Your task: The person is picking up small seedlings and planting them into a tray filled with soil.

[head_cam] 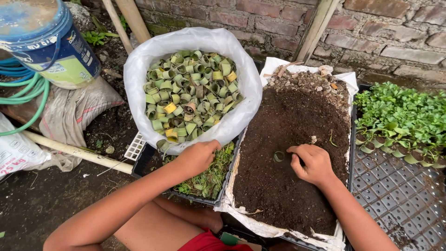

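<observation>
Bag of leaf rings [193, 88] left of soil tray [297, 135], seedlings [399, 116] far right, bucket [46, 42] far left.

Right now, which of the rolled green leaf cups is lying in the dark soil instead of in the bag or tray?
The single rolled green leaf cup beside the right hand, half sunk in the dark soil.

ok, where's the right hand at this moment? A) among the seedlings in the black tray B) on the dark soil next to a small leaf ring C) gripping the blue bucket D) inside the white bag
B: the right hand rests on the dark soil, fingertips beside a small leaf ring set in it; the left hand is at the white bag edge.
</observation>
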